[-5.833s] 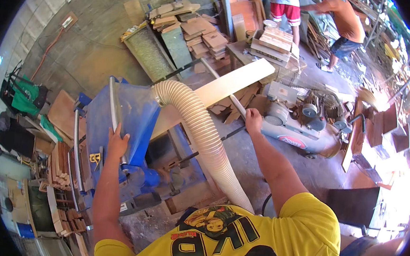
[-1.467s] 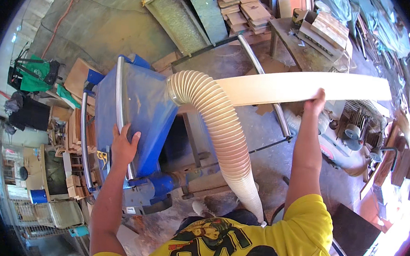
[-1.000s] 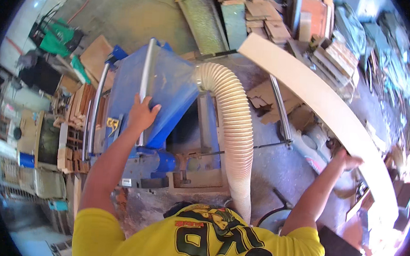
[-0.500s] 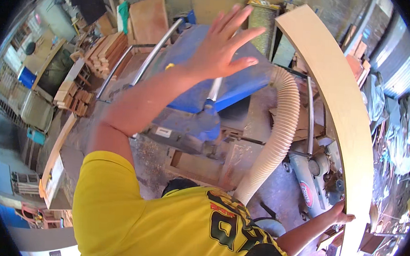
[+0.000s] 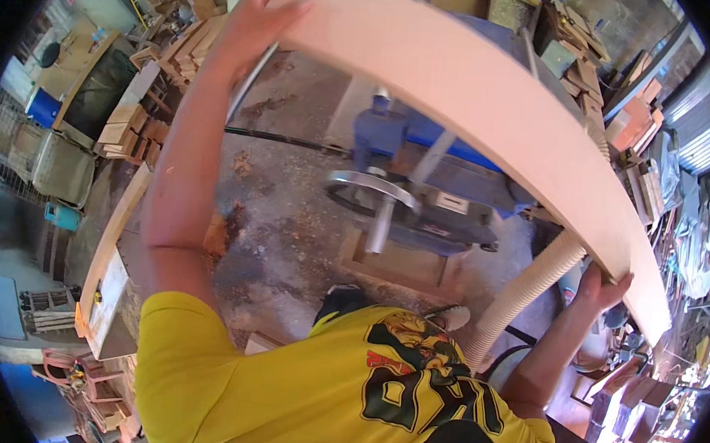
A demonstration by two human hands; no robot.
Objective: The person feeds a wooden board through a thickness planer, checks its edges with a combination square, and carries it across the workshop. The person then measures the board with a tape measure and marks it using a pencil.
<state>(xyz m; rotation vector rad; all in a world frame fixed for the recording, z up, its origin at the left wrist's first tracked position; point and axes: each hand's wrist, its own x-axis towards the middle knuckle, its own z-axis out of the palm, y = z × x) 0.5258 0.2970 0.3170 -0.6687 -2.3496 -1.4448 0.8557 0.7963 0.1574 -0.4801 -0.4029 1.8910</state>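
Note:
A long, pale wooden board (image 5: 463,89) slants across my front, from the upper left down to the right. It looks curved in this view. My left hand (image 5: 258,21) holds its far left end, with the thumb against the face and the fingers at the end edge. Near the other end my right hand (image 5: 601,290) grips the lower edge, fingers partly hidden by the wood. Below and behind the board stands a blue machine (image 5: 459,150) with a metal handwheel (image 5: 373,196); the board covers part of it.
A ribbed beige hose (image 5: 523,295) runs from the machine toward my right side. Stacked wood blocks (image 5: 127,131) stand at the left, near a long wooden piece (image 5: 116,221). More offcuts (image 5: 578,39) are piled at the back right. Sawdust and stains mark the floor (image 5: 273,216).
My left hand was raised, open and away from the board; now it holds the far end. The board has swung from near upright at the right to a slant across my front.

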